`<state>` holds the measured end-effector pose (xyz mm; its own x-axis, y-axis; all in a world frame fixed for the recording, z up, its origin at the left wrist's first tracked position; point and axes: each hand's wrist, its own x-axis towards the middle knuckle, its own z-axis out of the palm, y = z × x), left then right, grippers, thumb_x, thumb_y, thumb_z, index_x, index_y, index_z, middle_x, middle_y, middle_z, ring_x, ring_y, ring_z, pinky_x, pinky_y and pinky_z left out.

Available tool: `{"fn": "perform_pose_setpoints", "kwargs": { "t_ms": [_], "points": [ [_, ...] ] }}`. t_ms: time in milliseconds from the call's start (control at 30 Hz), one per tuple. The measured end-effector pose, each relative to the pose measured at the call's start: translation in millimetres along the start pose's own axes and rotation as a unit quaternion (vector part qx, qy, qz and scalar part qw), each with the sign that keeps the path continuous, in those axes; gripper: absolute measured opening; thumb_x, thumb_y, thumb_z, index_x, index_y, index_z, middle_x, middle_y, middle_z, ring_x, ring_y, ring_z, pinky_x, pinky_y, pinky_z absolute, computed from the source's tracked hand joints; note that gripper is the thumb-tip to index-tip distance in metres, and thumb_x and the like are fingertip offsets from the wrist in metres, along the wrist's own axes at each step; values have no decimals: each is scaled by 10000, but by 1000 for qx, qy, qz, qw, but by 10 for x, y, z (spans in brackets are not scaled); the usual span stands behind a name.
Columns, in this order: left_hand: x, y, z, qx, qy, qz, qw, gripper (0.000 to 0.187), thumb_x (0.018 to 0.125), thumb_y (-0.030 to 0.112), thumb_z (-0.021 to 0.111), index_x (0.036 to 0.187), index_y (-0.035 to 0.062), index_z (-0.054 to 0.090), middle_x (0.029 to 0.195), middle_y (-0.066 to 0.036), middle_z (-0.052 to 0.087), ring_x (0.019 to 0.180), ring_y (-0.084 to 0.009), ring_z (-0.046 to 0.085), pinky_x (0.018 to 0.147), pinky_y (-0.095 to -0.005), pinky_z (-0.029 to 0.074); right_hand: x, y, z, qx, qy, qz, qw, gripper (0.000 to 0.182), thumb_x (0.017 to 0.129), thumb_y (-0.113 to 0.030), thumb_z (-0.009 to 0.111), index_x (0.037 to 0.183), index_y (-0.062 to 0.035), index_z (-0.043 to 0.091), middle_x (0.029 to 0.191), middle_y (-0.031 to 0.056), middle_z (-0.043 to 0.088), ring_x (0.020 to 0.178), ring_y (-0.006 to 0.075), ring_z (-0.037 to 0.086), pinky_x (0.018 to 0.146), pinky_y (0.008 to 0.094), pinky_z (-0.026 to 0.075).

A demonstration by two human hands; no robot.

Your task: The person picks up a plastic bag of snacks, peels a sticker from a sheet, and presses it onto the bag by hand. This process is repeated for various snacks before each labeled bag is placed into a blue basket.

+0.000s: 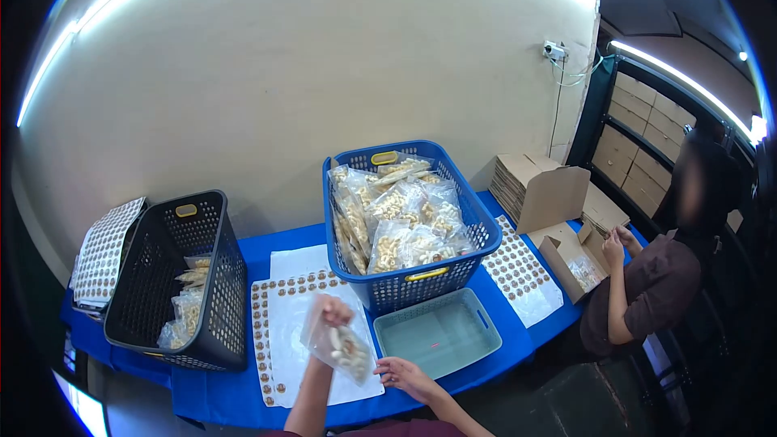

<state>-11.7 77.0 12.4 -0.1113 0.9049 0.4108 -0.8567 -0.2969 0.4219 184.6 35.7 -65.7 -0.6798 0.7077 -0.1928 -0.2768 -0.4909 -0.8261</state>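
My left hand (333,309) is closed on the top of a clear plastic bag (351,356) with pale, chunky snack-like pieces inside. The bag hangs tilted above a sticker sheet (263,340) with round brown labels around a large bare white area. Just right of the bag's lower end is my right hand (407,378), its fingers apart; I see nothing held in it. Behind my hands stands a blue basket (421,282) heaped with similar filled bags (401,222). A shallow grey-green tray (441,332) sits in front of it.
A dark basket (222,299) with a few filled bags is at left, beside stacked label sheets (105,251). Another sticker sheet (522,271) lies right of the blue basket. Farther right are folded cartons (526,178), an open box (566,275) and a co-worker (639,291). A blue cloth (267,396) covers the table.
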Motion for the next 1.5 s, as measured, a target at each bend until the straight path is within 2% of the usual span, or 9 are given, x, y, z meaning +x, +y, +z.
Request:
{"fn": "perform_pose_setpoints", "kwargs": {
  "t_ms": [67, 167, 300, 400, 500, 700, 933, 1233, 1500],
  "points": [
    [-92, -290, 74, -230, 12, -80, 970, 271, 916, 304, 385, 766, 101, 485, 619, -4, 404, 585, -122, 365, 627, -270, 325, -6, 55, 77, 169, -45, 59, 983, 289, 896, -260, 463, 1026, -12, 535, 945, 45, 570, 844, 124, 534, 796, 286, 429],
    [-166, -346, 13, -194, -22, -119, 973, 316, 915, 362, 354, 996, 93, 498, 788, -39, 514, 783, -162, 488, 780, -328, 369, -85, -109, -51, 107, -35, 40, 993, 259, 880, -231, 487, 1002, -8, 539, 929, 60, 571, 842, 169, 537, 820, 336, 414],
    [-275, 67, 254, 188, 73, -113, 973, 537, 917, 436, 254, 1340, 107, 209, 1325, -140, 346, 1208, -266, 367, 983, -349, 275, -310, -621, -566, 93, 23, -151, 984, 203, 858, -200, 502, 940, -20, 544, 853, 56, 559, 775, 165, 528, 756, 343, 405],
    [-483, 291, 122, 208, 127, -124, 962, 531, 910, 450, 273, 1310, 100, 266, 1299, -137, 378, 1178, -264, 401, 969, -347, 291, -274, -926, -958, 252, -30, -275, 928, 229, 860, -223, 485, 954, -24, 545, 831, 53, 573, 769, 171, 529, 735, 354, 403],
    [-776, 376, -203, 245, 197, -128, 941, 496, 909, 415, 331, 1280, 87, 302, 1258, -132, 413, 1156, -264, 423, 944, -334, 326, -164, -953, -905, 166, 181, -228, 942, 234, 851, -204, 508, 993, -21, 541, 848, 55, 586, 775, 173, 533, 755, 368, 414],
    [-1335, 572, -471, 240, 334, -50, 910, 382, 895, 308, 432, 1188, 66, 391, 1092, -97, 485, 1030, -218, 497, 851, -298, 392, -4, -533, -936, 68, 46, -50, 995, 284, 785, -157, 605, 1008, 6, 542, 857, 72, 588, 733, 186, 544, 758, 379, 429],
    [-1540, 955, -482, 283, 385, 0, 878, 344, 875, 264, 475, 1145, 58, 417, 1034, -68, 479, 957, -175, 489, 816, -285, 395, 597, -1269, -701, 150, -161, -265, 939, 160, 792, -237, 562, 803, -80, 533, 632, 23, 469, 632, 155, 424, 649, 325, 333],
    [-1714, 1592, -513, 428, 340, -31, 837, 250, 833, 60, 529, 1071, 9, 476, 960, -81, 566, 902, -156, 547, 801, -266, 423, 1103, -1823, -744, 23, 238, -271, 933, 270, 890, -257, 483, 1032, -28, 469, 821, 70, 568, 655, 104, 525, 619, 246, 457],
    [-1730, 2435, -328, 491, 228, -54, 839, 256, 805, 6, 542, 1053, -10, 480, 936, -99, 583, 893, -168, 562, 812, -285, 430, 974, -1071, 174, -219, 305, -249, 893, 150, 861, -170, 519, 863, -22, 544, 699, 41, 568, 601, 87, 518, 585, 208, 422]
  ]
}}
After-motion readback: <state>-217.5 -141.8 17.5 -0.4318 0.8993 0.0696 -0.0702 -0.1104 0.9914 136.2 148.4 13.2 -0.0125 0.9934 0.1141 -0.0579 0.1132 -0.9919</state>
